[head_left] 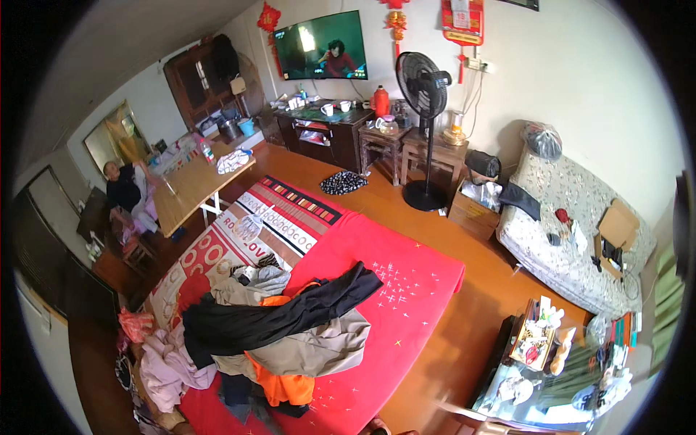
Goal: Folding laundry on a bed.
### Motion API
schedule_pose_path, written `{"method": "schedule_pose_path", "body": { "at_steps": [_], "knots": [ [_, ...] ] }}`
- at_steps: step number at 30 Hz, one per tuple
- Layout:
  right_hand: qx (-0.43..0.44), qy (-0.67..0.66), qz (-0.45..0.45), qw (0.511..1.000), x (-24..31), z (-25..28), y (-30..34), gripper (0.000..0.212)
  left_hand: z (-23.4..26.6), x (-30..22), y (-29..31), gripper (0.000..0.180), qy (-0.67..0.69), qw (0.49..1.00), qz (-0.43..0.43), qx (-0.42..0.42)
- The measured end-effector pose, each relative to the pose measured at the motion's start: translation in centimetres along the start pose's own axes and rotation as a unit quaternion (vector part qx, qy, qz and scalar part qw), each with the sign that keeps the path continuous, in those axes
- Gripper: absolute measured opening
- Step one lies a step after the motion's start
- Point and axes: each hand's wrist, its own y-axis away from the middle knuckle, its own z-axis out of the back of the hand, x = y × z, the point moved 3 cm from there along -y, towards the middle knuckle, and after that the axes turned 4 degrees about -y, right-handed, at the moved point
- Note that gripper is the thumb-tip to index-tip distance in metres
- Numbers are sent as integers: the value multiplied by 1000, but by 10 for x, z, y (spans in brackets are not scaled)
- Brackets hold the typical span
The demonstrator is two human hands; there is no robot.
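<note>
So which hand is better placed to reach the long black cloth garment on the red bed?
Probably the left hand: the long black cloth garment lies mostly left of the picture's middle, across a clothes heap on the bright red bedsheet. Neither hand is in view, so I can't be sure.

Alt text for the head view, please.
A heap of black, beige and orange clothes lies on a red patterned bed cover; beyond are a tall black pedestal fan and a flat wall-mounted screen. At left, a person sits by a pale wooden table.
</note>
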Motion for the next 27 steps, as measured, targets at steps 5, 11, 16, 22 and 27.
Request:
{"method": "schedule_pose_path", "body": {
  "at_steps": [5,11,16,22,27],
  "knots": [
    [-28,-61,12,998,-18,-14,46,28,17,-21,7,67,-47,998,-40,27],
    [-53,-142,-10,988,-44,-45,90,29,18,-24,19,66,-105,987,-72,95],
    [-80,-201,-22,976,-52,-55,89,30,14,-36,-18,65,-145,973,-104,144],
    [-100,-270,-26,957,-66,-72,62,31,12,-38,-69,64,-196,953,-131,189],
    [-109,-319,-33,941,-90,-85,26,32,-10,-28,-107,63,-231,935,-144,228]
  ]
}}
